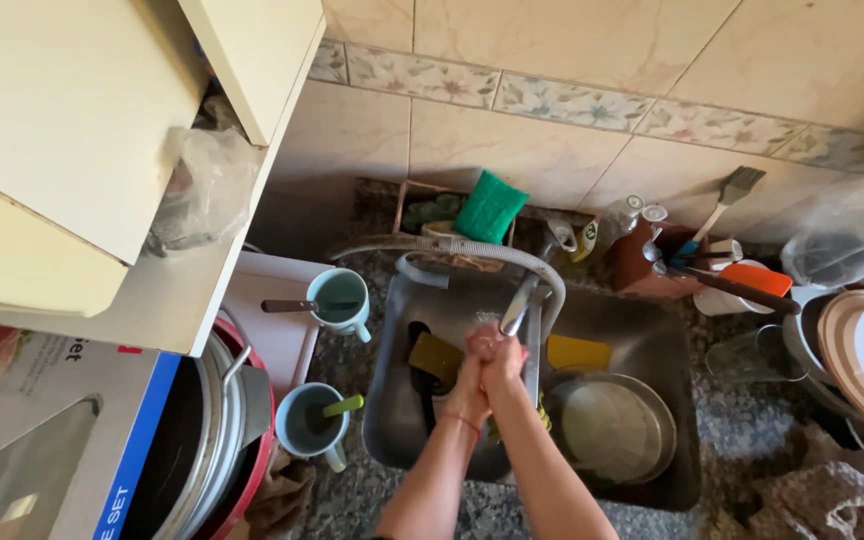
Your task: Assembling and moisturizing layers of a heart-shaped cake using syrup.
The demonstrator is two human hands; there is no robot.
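Left hand (474, 362) and right hand (500, 352): bare, pressed together palm to palm, fingers interlocked, held under the spout of the grey faucet (518, 306), wet. Position: over the middle of the steel sink (392, 400), above the basin floor.

My arms are bare from the near edge up to the hands, no sleeves showing; a thin red string bracelet (462, 423) circles my left wrist, nothing on my right

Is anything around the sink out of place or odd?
Slightly: a grey hose is draped loosely over the sink and tap, and an upper cabinet door hangs open. No spill or damage is visible.
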